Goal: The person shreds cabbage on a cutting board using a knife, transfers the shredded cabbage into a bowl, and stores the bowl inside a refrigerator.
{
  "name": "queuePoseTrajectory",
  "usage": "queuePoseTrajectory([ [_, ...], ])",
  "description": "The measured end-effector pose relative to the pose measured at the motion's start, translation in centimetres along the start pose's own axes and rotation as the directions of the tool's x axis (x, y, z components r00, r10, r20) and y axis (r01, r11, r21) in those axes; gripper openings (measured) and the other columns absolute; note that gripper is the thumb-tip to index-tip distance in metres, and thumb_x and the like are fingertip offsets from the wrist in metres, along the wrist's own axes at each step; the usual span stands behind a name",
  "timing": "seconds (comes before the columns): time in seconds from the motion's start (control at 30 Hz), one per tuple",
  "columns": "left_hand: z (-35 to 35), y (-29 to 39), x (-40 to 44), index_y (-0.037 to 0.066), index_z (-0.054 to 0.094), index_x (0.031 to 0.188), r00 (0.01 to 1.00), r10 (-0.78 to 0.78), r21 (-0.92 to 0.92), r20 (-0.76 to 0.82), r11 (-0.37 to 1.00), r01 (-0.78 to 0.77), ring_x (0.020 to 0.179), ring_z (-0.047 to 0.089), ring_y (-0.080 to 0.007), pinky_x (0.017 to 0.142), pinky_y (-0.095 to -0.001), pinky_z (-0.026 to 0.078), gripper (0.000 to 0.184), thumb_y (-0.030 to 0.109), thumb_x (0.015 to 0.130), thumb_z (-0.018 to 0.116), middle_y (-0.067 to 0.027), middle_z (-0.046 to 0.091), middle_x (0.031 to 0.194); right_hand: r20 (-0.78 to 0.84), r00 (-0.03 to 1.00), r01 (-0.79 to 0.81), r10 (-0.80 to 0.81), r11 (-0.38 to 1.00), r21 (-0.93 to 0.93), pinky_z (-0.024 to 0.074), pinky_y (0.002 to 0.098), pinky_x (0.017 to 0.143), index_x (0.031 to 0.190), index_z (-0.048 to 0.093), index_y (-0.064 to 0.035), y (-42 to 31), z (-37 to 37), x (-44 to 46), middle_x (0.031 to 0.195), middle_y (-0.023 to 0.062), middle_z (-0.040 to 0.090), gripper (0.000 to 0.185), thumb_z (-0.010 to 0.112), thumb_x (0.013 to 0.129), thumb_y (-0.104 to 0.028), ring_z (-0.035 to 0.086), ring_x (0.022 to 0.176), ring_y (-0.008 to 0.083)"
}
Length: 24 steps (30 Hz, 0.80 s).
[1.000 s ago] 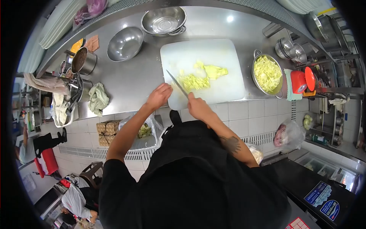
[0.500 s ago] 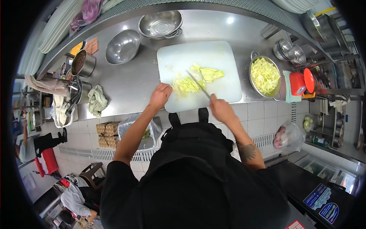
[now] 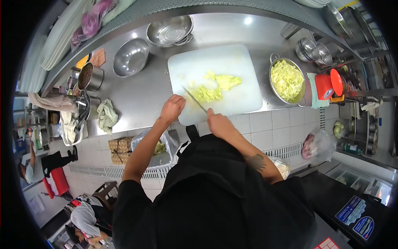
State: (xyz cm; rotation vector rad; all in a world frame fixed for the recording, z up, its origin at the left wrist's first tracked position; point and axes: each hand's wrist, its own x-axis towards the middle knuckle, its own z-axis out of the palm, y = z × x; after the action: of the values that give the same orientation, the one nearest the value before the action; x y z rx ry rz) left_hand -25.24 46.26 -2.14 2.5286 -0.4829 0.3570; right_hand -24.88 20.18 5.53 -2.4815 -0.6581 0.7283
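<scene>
My right hand (image 3: 221, 124) grips a knife (image 3: 195, 99) by its handle at the near edge of the white cutting board (image 3: 199, 60). The blade slants up and left, along the left side of a small pile of shredded cabbage (image 3: 209, 94). Just beyond the pile lies an uncut cabbage leaf piece (image 3: 228, 81). At the board's left edge rests my left hand (image 3: 173, 108), its fingers curled together; whatever may be under the fingertips is hidden. A colander (image 3: 306, 89) to the right of the board is full of shredded cabbage (image 3: 287, 77).
Two metal bowls, one plain (image 3: 131, 57) and one perforated (image 3: 170, 31), stand behind the board. A red scale (image 3: 324, 87) sits right of the colander. A crumpled cloth (image 3: 107, 115) lies at left. Below is a lined bin (image 3: 168, 145). Another person (image 3: 85, 218) is at lower left.
My right hand and the knife have moved left, from across the cabbage pile to its left side. My left hand stays by the board's left edge. The view has shifted slightly.
</scene>
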Motion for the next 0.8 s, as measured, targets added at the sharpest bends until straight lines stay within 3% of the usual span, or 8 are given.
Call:
queuePoseTrajectory([
  [0.13, -0.3, 1.3, 3.9, 0.001, 0.069, 0.094, 0.990, -0.100, -0.045, -0.102, 0.994, 0.096, 0.093, 0.064, -0.0321, 0.082, -0.0408, 0.054, 0.010, 0.005, 0.085, 0.070, -0.0120, 0.068, 0.098, -0.102, 0.993, -0.046, 0.052, 0.997, 0.062, 0.0511, 0.0616, 0.073, 0.104, 0.046, 0.0024, 4.1, -4.3, -3.3, 0.081, 0.0355, 0.065, 0.018, 0.051, 0.094, -0.012, 0.065, 0.079, 0.0523],
  [0.3, 2.9, 2.4, 12.3, 0.002, 0.070, 0.097, 0.980, -0.137, -0.113, -0.144, 0.986, 0.122, 0.100, 0.062, -0.0321, 0.089, -0.0416, 0.052, 0.012, 0.009, 0.088, 0.067, -0.0126, 0.068, 0.106, -0.133, 0.957, -0.254, 0.257, 0.966, 0.038, 0.0500, 0.0631, 0.074, 0.105, 0.046, 0.0014, 9.4, -4.6, -4.1, 0.080, 0.0362, 0.064, 0.020, 0.050, 0.098, -0.017, 0.064, 0.079, 0.0549],
  [0.4, 6.1, 1.5, 14.3, 0.003, 0.070, 0.101, 0.993, -0.115, -0.106, 0.008, 0.988, 0.115, 0.106, 0.060, -0.0318, 0.093, -0.0412, 0.051, 0.015, 0.011, 0.090, 0.066, -0.0128, 0.067, 0.110, -0.212, 0.940, -0.269, 0.268, 0.963, 0.024, 0.0471, 0.0651, 0.069, 0.103, 0.044, 0.0000, 10.1, -5.1, -4.0, 0.073, 0.0335, 0.063, 0.018, 0.050, 0.098, -0.016, 0.061, 0.074, 0.0556],
  [0.47, 6.9, 1.5, 14.3, 0.003, 0.070, 0.103, 0.985, -0.061, -0.025, 0.163, 0.998, 0.066, 0.107, 0.060, -0.0316, 0.093, -0.0409, 0.051, 0.016, 0.010, 0.089, 0.066, -0.0123, 0.067, 0.109, -0.199, 0.935, -0.296, 0.295, 0.955, 0.024, 0.0490, 0.0640, 0.072, 0.105, 0.045, 0.0008, 9.9, -5.9, -4.2, 0.077, 0.0337, 0.064, 0.019, 0.050, 0.097, -0.016, 0.063, 0.077, 0.0550],
  [0.53, 6.5, 2.0, 13.9, 0.003, 0.070, 0.102, 0.981, -0.059, -0.041, 0.184, 0.997, 0.068, 0.107, 0.060, -0.0312, 0.093, -0.0406, 0.051, 0.016, 0.010, 0.089, 0.066, -0.0117, 0.067, 0.108, -0.180, 0.928, -0.325, 0.326, 0.945, 0.035, 0.0508, 0.0629, 0.074, 0.107, 0.046, 0.0015, 8.7, -6.9, -4.3, 0.081, 0.0340, 0.066, 0.020, 0.049, 0.097, -0.015, 0.064, 0.080, 0.0545],
  [0.6, 5.8, 2.4, 13.4, 0.003, 0.070, 0.099, 0.996, -0.062, -0.086, 0.072, 0.994, 0.068, 0.107, 0.061, -0.0302, 0.093, -0.0405, 0.052, 0.013, 0.011, 0.089, 0.066, -0.0110, 0.067, 0.106, -0.137, 0.961, -0.239, 0.240, 0.971, 0.019, 0.0517, 0.0622, 0.074, 0.107, 0.046, 0.0012, 7.5, -7.5, -4.0, 0.082, 0.0328, 0.067, 0.019, 0.049, 0.096, -0.014, 0.065, 0.081, 0.0533],
  [0.73, 5.8, 1.2, 13.5, 0.004, 0.070, 0.097, 0.994, -0.041, -0.013, 0.100, 0.999, 0.043, 0.105, 0.060, -0.0289, 0.090, -0.0387, 0.053, 0.014, 0.008, 0.087, 0.061, -0.0099, 0.067, 0.107, -0.104, 0.985, -0.146, 0.141, 0.989, -0.035, 0.0537, 0.0595, 0.073, 0.106, 0.046, 0.0012, 6.7, -7.0, -1.5, 0.085, 0.0311, 0.068, 0.017, 0.049, 0.094, -0.011, 0.067, 0.081, 0.0504],
  [0.8, 6.1, 0.7, 13.2, 0.003, 0.070, 0.098, 0.987, 0.081, 0.025, 0.138, 0.996, -0.085, 0.106, 0.061, -0.0284, 0.090, -0.0376, 0.053, 0.016, 0.007, 0.087, 0.060, -0.0096, 0.067, 0.107, -0.127, 0.984, -0.130, 0.122, 0.990, -0.055, 0.0543, 0.0586, 0.073, 0.105, 0.046, 0.0013, 7.5, -5.2, 0.8, 0.085, 0.0309, 0.068, 0.017, 0.049, 0.093, -0.010, 0.067, 0.080, 0.0498],
])
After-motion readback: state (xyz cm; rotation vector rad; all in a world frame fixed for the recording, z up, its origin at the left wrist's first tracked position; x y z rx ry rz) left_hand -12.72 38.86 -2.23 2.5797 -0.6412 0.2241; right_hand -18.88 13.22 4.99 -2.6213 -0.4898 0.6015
